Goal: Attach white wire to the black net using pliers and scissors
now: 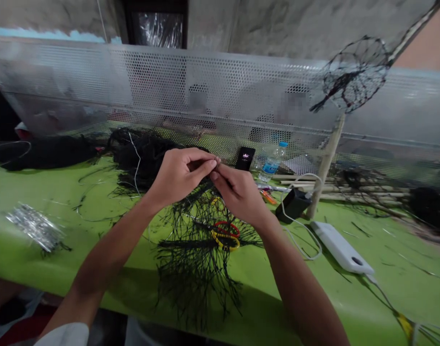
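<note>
My left hand [180,174] and my right hand [238,190] meet fingertip to fingertip above the middle of the green table. Both are pinched closed, and what lies between the tips is too small to make out. Black netting [198,269] with frayed strands spreads below them, reaching over the table's front edge. Scissors with red and yellow handles [227,235] lie on the netting, just below my right hand. Behind my left hand is a heap of black mesh [148,154].
Silver strips [36,228] lie at the left. A phone [245,157], a water bottle [273,163], a black box [292,205] and a white power bank [342,247] with cables are at the right. A wire net hoop [364,74] stands on a wooden post [326,168].
</note>
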### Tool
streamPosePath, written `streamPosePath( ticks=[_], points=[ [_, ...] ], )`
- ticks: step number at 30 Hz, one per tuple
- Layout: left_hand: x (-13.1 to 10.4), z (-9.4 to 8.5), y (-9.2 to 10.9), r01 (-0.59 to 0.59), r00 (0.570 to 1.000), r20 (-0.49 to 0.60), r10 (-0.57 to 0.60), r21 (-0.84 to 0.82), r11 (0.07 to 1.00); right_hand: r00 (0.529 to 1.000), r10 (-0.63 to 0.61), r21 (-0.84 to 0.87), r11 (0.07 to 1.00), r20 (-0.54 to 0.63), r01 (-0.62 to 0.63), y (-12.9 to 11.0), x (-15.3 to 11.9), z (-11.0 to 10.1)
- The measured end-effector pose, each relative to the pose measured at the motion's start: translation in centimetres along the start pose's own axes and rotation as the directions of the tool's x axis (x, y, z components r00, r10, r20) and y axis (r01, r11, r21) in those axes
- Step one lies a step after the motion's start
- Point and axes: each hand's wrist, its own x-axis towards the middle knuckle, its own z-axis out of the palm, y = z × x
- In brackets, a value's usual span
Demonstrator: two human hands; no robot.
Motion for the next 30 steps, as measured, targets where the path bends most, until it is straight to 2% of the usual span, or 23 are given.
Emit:
streamPosePath(
  ticks=[10, 14, 16, 19, 22, 26, 30],
  points=[
    [0.0, -0.4, 0.8, -0.001, 1.0, 0.013, 0.0, 0.025, 1.0, 0.998, -0.011, 0.042, 0.999, 0.067, 0.008, 0.1, -0.1, 0.3],
    [0.1, -0.8, 0.6, 0.025, 0.999, 0.02, -0.025, 0.024, 0.999, 0.987, 0.005, 0.08, 0.997, 0.158, -0.017, 0.2, -0.1, 0.0],
    [0.1, -1.1, 0.5, -0.004, 1.0, -0.022, 0.005, 0.075, 0.997, 0.985, -0.018, 0.074, 0.997, 0.173, 0.005, 0.4, -0.1, -0.2],
    [0.2, -1.5, 0.5, -0.043, 0.993, -0.109, 0.054, 0.108, 0.993, 0.987, -0.089, 0.039, 0.996, 0.134, 0.084, 0.5, -0.1, -0.7],
    [0.4, -1.8, 0.6, -0.045, 0.984, -0.166, 0.058, 0.084, 0.995, 0.991, -0.114, -0.11, 0.986, 0.075, 0.122, 0.5, -0.1, -1.2],
    [0.5, -2.4, 0.6, -0.078, 0.959, -0.257, 0.12, 0.165, 0.983, 0.995, -0.086, -0.299, 0.952, -0.043, 0.069, 0.5, -0.2, -1.9],
    [0.6, -3.1, 0.5, -0.124, 0.914, -0.35, 0.203, 0.235, 0.964, 1.0, -0.01, -0.301, 0.954, -0.03, 0.0, 0.8, -0.3, -2.8]
  ],
)
